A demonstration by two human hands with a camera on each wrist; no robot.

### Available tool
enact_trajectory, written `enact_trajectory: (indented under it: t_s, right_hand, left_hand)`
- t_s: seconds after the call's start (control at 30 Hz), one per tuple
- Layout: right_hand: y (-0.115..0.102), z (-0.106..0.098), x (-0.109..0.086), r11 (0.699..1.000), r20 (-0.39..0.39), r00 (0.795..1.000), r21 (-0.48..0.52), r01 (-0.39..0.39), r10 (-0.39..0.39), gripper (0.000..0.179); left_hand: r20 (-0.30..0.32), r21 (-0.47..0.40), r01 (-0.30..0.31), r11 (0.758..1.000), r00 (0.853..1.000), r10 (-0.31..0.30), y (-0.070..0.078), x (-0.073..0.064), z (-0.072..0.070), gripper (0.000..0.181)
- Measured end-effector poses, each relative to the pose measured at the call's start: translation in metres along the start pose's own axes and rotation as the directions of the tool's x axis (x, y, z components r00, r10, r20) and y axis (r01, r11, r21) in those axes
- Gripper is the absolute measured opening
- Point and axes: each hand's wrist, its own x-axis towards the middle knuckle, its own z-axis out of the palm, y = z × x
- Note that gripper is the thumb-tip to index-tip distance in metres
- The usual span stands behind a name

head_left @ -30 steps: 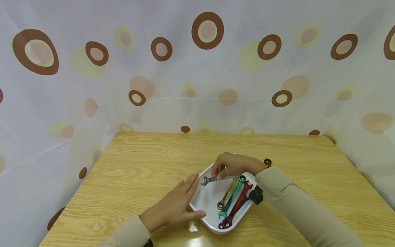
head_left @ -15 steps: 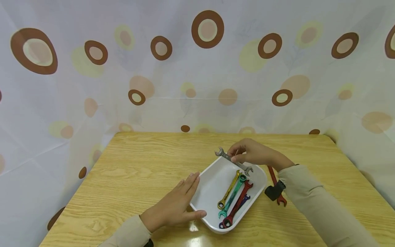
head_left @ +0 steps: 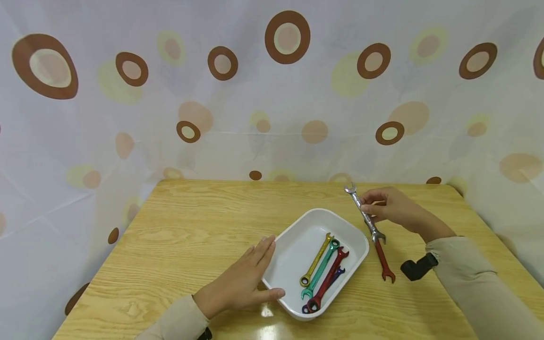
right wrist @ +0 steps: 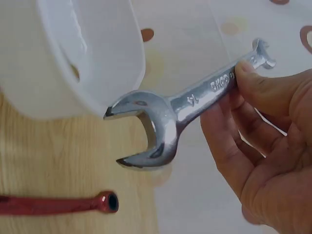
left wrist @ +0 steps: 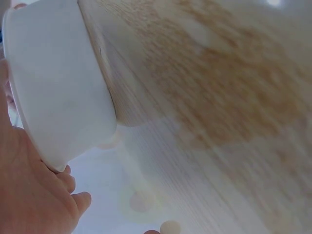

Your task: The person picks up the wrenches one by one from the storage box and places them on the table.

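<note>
My right hand (head_left: 397,210) pinches a silver double open-end wrench (right wrist: 195,105) between thumb and fingers. It is held above the table, right of the white tray (head_left: 286,269). In the head view the silver wrench hides the far end of a red wrench (head_left: 382,262) lying on the table. My left hand (head_left: 240,283) has its fingers extended against the tray's left side; the left wrist view shows them at the rim. Inside the tray lie a yellow wrench (head_left: 316,260), a green wrench (head_left: 321,269), a red wrench (head_left: 329,279) and a partly covered purple wrench (head_left: 337,276).
The wooden table (head_left: 204,212) extends to both sides of the tray. A patterned cloth (head_left: 238,104) hangs behind it and along both sides. A black wrist camera (head_left: 418,267) sits at the right cuff.
My right hand has lifted the silver wrench out of the tray and carried it right, beyond the tray's rim, turning it. The red wrench on the table has come into view. My left hand stays put.
</note>
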Motion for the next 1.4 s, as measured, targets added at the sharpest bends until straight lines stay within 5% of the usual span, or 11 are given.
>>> enact_trajectory:
  t_s: [0.43, 0.77, 1.4]
  right_hand:
    - [0.052, -0.014, -0.024, 0.977, -0.084, 0.973, 0.033, -0.211, 0.213, 0.036]
    - [0.095, -0.01, -0.034, 0.957, -0.052, 0.956, 0.045, -0.288, 0.29, 0.034]
    - [0.108, -0.006, -0.038, 0.942, -0.065, 0.94, -0.005, -0.336, 0.335, 0.028]
  left_hand:
    - [0.002, -0.007, 0.012, 1.0, 1.0, -0.012, 0.001, -0.004, 0.0, 0.102]
    - [0.001, -0.028, 0.012, 1.0, 1.0, -0.012, 0.002, -0.004, -0.002, 0.102]
    - [-0.009, -0.01, 0.016, 1.0, 1.0, -0.016, 0.001, -0.004, 0.0, 0.102]
